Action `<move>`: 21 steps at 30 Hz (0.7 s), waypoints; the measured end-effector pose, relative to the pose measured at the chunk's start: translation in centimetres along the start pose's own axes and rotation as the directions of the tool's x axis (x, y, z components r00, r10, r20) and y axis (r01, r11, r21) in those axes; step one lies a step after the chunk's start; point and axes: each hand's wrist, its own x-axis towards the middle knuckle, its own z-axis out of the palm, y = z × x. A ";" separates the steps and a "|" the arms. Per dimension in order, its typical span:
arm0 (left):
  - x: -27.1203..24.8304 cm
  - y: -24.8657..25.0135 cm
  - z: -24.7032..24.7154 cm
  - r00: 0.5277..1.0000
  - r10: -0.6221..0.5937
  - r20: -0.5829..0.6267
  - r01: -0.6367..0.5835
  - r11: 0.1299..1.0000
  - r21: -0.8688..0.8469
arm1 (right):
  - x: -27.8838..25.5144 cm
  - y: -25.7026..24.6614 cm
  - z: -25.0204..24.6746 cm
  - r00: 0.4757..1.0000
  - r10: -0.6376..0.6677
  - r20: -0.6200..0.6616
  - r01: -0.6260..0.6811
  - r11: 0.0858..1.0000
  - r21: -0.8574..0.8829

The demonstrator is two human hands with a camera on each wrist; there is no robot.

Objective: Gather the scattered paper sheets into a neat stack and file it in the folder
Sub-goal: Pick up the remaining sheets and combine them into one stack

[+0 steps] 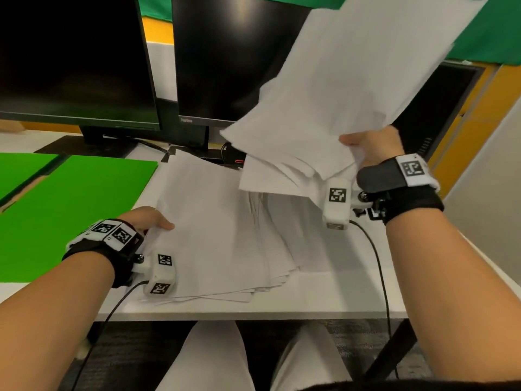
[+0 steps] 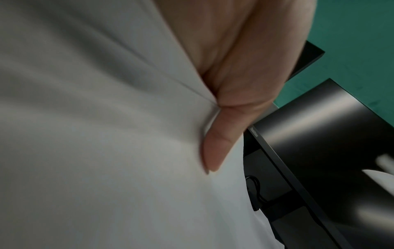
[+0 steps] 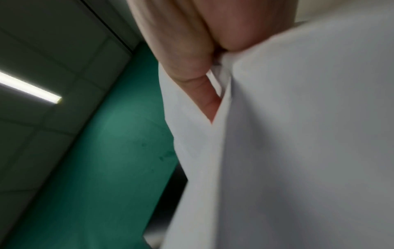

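A fanned pile of white paper sheets [image 1: 225,235] lies on the white desk [image 1: 324,303]. My left hand [image 1: 152,220] pinches the pile's left edge, thumb on top; the left wrist view shows the thumb [image 2: 217,148] pressed on the paper [image 2: 106,151]. My right hand [image 1: 372,145] grips a bunch of sheets [image 1: 338,80] by one corner and holds them up in the air above the pile's right side. In the right wrist view the fingers [image 3: 192,67] clamp those sheets [image 3: 298,134]. The open green folder [image 1: 70,210] lies flat to the left.
Two dark monitors [image 1: 70,57] [image 1: 225,66] stand at the back of the desk, with stands and a cable behind the pile. A green cloth hangs behind. Wrist camera cables trail over the desk's near edge [image 1: 253,316]. My knees are below it.
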 end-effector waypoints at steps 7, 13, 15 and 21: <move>0.0 -0.6 0.5 0.999 0.032 -0.039 -0.043 0.942 -0.333 | -0.3 10.0 2.7 0.809 0.423 0.409 -0.232 0.868 -0.439; 0.0 -0.4 0.8 0.995 0.101 0.026 -0.068 0.822 -0.566 | -4.5 12.5 6.8 0.842 0.472 0.263 -0.107 0.623 -0.775; -0.3 -0.7 0.8 0.994 0.093 0.057 -0.056 0.883 -0.466 | -5.4 12.3 8.0 0.821 0.465 0.330 -0.060 0.646 -0.761; -0.6 -0.4 0.6 1.000 -0.002 0.026 0.007 0.981 -0.193 | -2.3 10.9 -0.1 0.915 0.399 0.057 -0.092 0.347 -0.933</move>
